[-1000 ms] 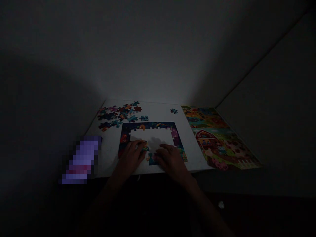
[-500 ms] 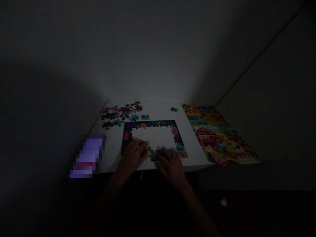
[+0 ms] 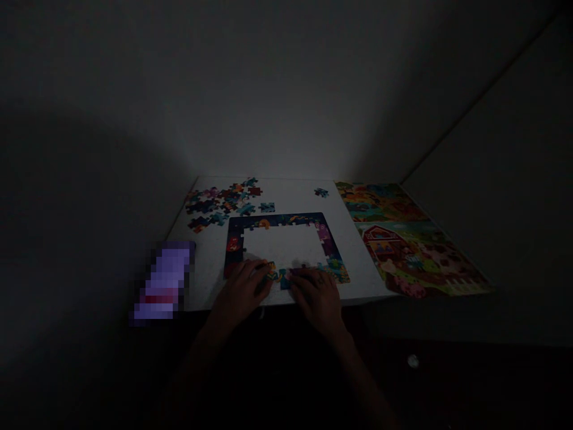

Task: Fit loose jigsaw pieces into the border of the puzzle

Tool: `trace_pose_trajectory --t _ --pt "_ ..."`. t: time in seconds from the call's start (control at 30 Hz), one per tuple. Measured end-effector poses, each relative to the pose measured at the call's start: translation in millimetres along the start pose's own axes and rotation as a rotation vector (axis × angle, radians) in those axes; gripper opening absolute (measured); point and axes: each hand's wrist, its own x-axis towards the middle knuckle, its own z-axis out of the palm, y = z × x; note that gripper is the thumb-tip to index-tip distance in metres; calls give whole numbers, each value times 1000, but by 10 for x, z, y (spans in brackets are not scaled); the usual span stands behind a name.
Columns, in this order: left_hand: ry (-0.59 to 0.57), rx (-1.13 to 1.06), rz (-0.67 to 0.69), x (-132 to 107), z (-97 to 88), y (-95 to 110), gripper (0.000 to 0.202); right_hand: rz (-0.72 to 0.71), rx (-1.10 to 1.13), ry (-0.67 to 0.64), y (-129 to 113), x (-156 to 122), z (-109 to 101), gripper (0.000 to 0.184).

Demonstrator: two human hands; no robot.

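Note:
A partly joined jigsaw border (image 3: 286,219) lies on the white table, with bare tabletop inside it. At its near left part, my left hand (image 3: 244,289) has its fingers bent down over a small yellow and teal puzzle piece (image 3: 272,273). My right hand (image 3: 320,292) grips a teal puzzle piece (image 3: 285,279) in the near row, its fingers lying across the purple pieces beside it. The two hands are apart, with these pieces between them. My fingers hide part of the near row, so I cannot tell whether its pieces interlock.
Several loose puzzle pieces (image 3: 224,203) are heaped at the far left; one piece (image 3: 267,207) lies just beyond the border and another (image 3: 321,193) farther right. Two finished puzzles, an animal scene (image 3: 380,203) and a farm scene (image 3: 416,257), cover the right side. A blurred, lit phone-like object (image 3: 165,280) is at left.
The view has shifted slightly, moving the table a little to the right and up. Both hands stay at the border's near row, with only small finger movement.

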Motion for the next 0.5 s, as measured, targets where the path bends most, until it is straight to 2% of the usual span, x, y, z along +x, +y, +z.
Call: trace_pose_trajectory --t 0.27,0.5 --pt "2 -52 54 -6 -40 13 27 20 -32 60 -11 16 9 18" --pt "-14 -57 60 -8 -56 36 25 38 -12 25 -18 23 -4 17"
